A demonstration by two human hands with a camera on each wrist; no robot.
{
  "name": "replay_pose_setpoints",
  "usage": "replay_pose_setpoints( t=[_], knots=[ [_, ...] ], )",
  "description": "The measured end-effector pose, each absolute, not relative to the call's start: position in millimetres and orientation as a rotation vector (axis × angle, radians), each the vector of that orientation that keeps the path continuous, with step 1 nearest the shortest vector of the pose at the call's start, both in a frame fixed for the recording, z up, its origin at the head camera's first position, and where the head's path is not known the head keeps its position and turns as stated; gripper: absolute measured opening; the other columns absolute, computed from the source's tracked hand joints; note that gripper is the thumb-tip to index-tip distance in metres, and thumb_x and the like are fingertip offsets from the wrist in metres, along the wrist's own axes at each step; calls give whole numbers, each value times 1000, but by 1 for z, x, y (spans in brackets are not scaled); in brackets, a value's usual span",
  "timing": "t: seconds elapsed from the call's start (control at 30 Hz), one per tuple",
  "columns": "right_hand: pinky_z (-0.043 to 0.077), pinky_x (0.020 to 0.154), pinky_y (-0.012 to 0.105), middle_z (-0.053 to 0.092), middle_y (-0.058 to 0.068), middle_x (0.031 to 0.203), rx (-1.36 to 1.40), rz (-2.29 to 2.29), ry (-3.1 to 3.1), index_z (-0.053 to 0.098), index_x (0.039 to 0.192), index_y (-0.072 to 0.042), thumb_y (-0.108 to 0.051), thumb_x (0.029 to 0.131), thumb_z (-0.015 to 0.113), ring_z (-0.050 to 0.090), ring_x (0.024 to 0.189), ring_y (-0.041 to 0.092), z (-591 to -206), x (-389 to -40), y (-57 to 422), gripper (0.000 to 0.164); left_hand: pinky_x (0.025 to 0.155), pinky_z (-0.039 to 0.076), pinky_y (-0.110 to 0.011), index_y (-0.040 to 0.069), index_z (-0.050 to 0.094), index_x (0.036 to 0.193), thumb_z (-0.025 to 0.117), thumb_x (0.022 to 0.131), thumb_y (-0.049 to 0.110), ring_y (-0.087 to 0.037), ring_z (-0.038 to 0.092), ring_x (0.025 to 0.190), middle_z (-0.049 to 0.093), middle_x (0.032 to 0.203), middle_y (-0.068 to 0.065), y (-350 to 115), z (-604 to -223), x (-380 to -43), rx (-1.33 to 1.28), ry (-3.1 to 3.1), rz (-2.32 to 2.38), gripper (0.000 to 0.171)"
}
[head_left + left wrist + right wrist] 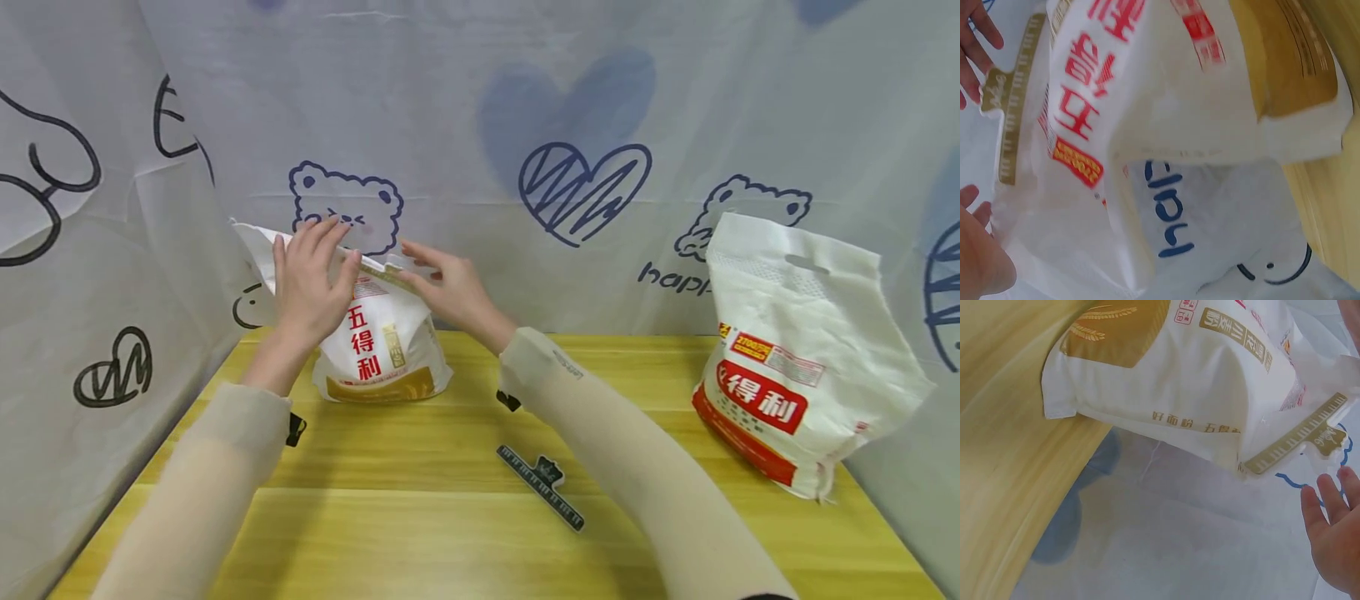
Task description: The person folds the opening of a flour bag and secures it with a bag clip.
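A white flour bag with red lettering and a gold base band stands at the back left of the table. A gold long-jawed bag clip sits across part of its folded top. My left hand is at the bag's upper edge, its fingers pointing upward and its thumb apart from them. On the other side my right hand is beside the clip's end, fingers extended; in the right wrist view those fingers are spread just off the clip's tab.
A dark ruler-like clip lies mid-table on the wooden table. At the right stands a second white bag with a red label and a handle slot. Printed cloth hangs behind and to the left.
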State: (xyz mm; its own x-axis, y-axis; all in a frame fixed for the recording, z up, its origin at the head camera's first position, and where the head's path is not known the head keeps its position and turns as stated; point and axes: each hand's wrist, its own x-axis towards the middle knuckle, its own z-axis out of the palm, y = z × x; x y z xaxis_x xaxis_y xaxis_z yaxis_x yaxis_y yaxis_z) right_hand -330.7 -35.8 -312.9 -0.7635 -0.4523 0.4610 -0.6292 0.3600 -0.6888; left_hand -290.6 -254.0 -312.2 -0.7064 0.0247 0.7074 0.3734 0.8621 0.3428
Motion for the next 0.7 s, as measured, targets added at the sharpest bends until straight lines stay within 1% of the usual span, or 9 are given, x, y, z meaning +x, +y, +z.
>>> replay_pose_setpoints(
  t=[0.1, 0.2, 0.3, 0.47, 0.57, 0.63, 0.7],
  knots=[
    [51, 108, 41, 55, 8, 153, 969, 1417, -2380, 54, 151, -12, -20, 103, 66, 59, 132, 25, -316, -327, -28, 50, 126, -5, -57, 8, 48, 154, 45, 106, 41, -36, 24, 156, 40, 164, -13, -246, -316, -286, -271, -2282, -638, 58],
    [50, 109, 42, 52, 8, 156, 948, 1486, -2327, 54, 151, -10, -17, 103, 65, 58, 134, 26, -321, -322, -18, 50, 126, -5, -58, 7, 46, 156, 44, 106, 41, -36, 22, 156, 38, 165, -13, -238, -320, -283, -266, -2250, -681, 60],
    [49, 111, 44, 51, 8, 157, 938, 1557, -2264, 53, 151, -8, -13, 103, 64, 56, 135, 29, -327, -315, -7, 50, 126, -5, -57, 8, 44, 157, 43, 106, 42, -35, 21, 157, 37, 166, -12, -230, -325, -280, -257, -2218, -722, 61],
    [50, 109, 45, 52, 10, 156, 923, 1613, -2168, 54, 150, -4, -10, 102, 65, 57, 134, 33, -336, -305, 12, 50, 127, -6, -54, 11, 38, 161, 43, 107, 41, -33, 17, 158, 30, 170, -8, -217, -331, -274, -261, -2180, -792, 62],
    [51, 108, 42, 54, 9, 155, 897, 1615, -2141, 54, 149, -5, -10, 102, 65, 58, 133, 32, -343, -300, 23, 49, 127, -7, -53, 14, 34, 163, 43, 107, 42, -31, 14, 159, 25, 172, -5, -209, -335, -272, -262, -2173, -828, 63],
    [51, 107, 40, 54, 7, 154, 874, 1619, -2133, 55, 150, -6, -11, 102, 66, 58, 133, 31, -347, -296, 30, 49, 127, -6, -54, 14, 34, 163, 43, 106, 42, -30, 13, 159, 24, 172, -5, -204, -339, -270, -265, -2163, -840, 64],
    [51, 107, 41, 54, 6, 155, 852, 1615, -2136, 55, 150, -9, -13, 102, 66, 58, 133, 28, -353, -293, 38, 49, 127, -5, -55, 13, 34, 163, 43, 106, 43, -30, 14, 159, 23, 172, -4, -198, -344, -268, -267, -2158, -853, 64]
  ],
)
